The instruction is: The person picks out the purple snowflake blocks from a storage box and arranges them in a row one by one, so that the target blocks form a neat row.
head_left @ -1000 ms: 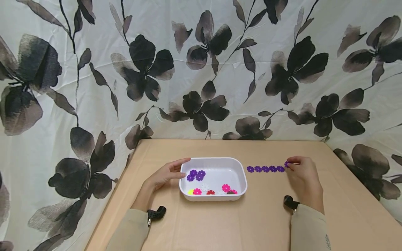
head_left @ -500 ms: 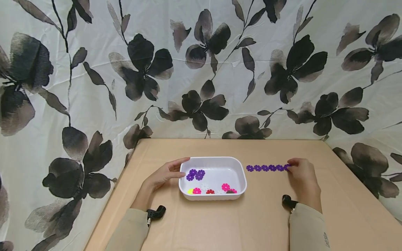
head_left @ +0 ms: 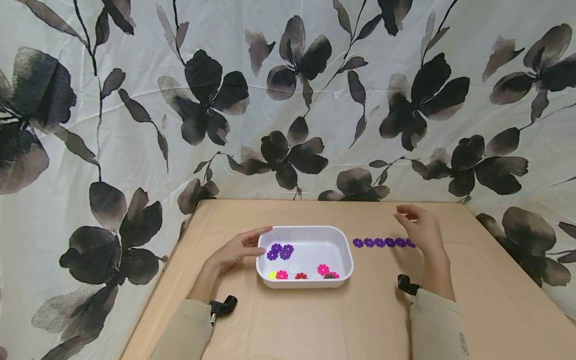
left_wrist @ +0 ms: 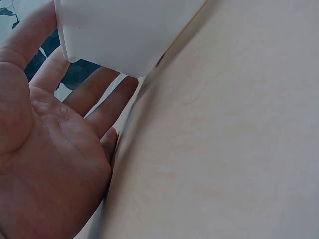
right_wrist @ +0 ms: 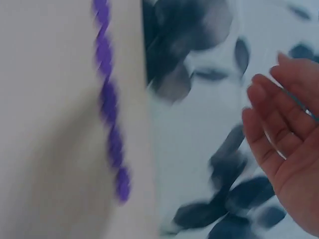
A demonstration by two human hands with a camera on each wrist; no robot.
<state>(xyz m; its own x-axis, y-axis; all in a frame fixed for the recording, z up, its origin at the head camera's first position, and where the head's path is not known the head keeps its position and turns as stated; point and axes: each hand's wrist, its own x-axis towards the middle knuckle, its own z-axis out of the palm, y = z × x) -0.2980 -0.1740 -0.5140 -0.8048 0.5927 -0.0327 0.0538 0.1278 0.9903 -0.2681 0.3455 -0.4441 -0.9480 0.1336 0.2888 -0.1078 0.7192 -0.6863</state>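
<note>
A white plastic tray [head_left: 306, 284] stands on the table, its left end held by my left hand [head_left: 230, 254]. The thumb lies at the rim and the other fingers spread along the outside. In the left wrist view the tray [left_wrist: 117, 35] shows its outer wall beside my palm [left_wrist: 55, 134]. Purple flower-shaped pieces [head_left: 285, 251] lie at the left inside it. Right of the tray runs a straight row of purple flower pieces [head_left: 380, 242]. Above the row's right end hovers my right hand [head_left: 425, 230], fingers loosely bent, with nothing visible in them; my forearm side partly covers the last piece.
Pink flower pieces [head_left: 323, 270], a red one [head_left: 301, 276] and a yellow one [head_left: 272, 275] lie along the tray's near side. The tan table [head_left: 342, 325] ends at a floral cloth backdrop [head_left: 270, 100]. Each wrist carries a small black camera [head_left: 224, 305].
My right hand set a purple flower piece at the right end of the row, let go of it and rose away toward the back. My left hand and the tray have stayed put.
</note>
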